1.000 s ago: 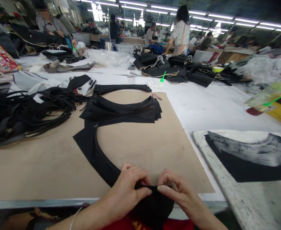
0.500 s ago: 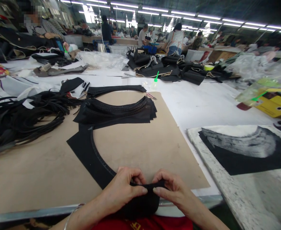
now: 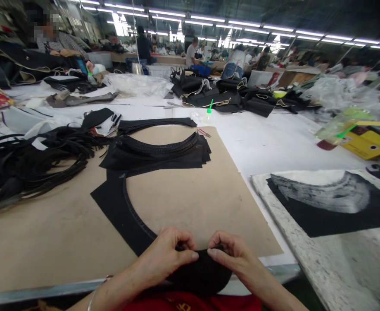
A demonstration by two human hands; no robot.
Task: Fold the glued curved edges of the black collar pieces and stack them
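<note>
At the near edge of the table, a black fabric piece (image 3: pixel 122 216) with a curved, folded rim lies partly on the brown board and partly hangs over the edge. My left hand (image 3: pixel 173 250) pinches its curved rim between thumb and fingers. A short way to the right, my right hand (image 3: pixel 230 252) pinches the same rim, thumb toward me. Between and below the hands the fabric droops in a dark fold. Farther back lies a stack of similar curved black pieces (image 3: pixel 157 151), with more black pieces (image 3: pixel 154 124) behind it.
Black strips (image 3: pixel 31 168) are heaped at the left. Small red-handled snips (image 3: pixel 204 133) and a green-tipped bottle (image 3: pixel 209 113) stand beyond the brown board (image 3: pixel 193 203). On the right, a pale slab (image 3: pixel 345 268) bears a black piece smeared white (image 3: pixel 322 203), near a yellow box (image 3: pixel 371 140). People work behind.
The hanging fabric below my hands has spread to the right. My right hand has shifted very slightly right, leaving a little more rim between the thumbs.
</note>
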